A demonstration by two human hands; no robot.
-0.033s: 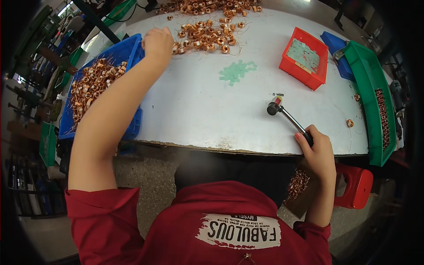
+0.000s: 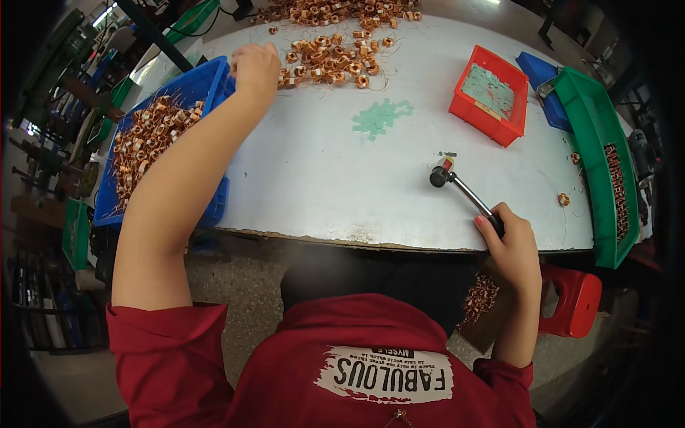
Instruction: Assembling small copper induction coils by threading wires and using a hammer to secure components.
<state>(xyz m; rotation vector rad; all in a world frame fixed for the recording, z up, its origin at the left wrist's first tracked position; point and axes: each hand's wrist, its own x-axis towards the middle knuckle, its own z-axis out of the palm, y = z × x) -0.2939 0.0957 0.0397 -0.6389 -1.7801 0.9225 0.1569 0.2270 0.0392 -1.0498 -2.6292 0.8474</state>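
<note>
My right hand [image 2: 514, 246] is wrapped round the black grip of a small mallet [image 2: 467, 192] at the table's front right. The mallet's shaft is metal. Its head has a black face and a red-and-yellow end, and rests on or just above the white tabletop. My left hand [image 2: 255, 68] is stretched to the far left, between the blue bin [image 2: 214, 85] and a heap of copper wire coils [image 2: 328, 60]. Its fingers curl inward, and the back of the hand hides whatever they hold.
Copper coils fill the blue bin; another heap [image 2: 342, 10] lies at the back. Pale green slips [image 2: 382, 118] lie mid-table, with more in a red tray [image 2: 492, 128]. A green tray [image 2: 606, 178] with a row of coils stands right. A red stool [image 2: 578, 303] is below.
</note>
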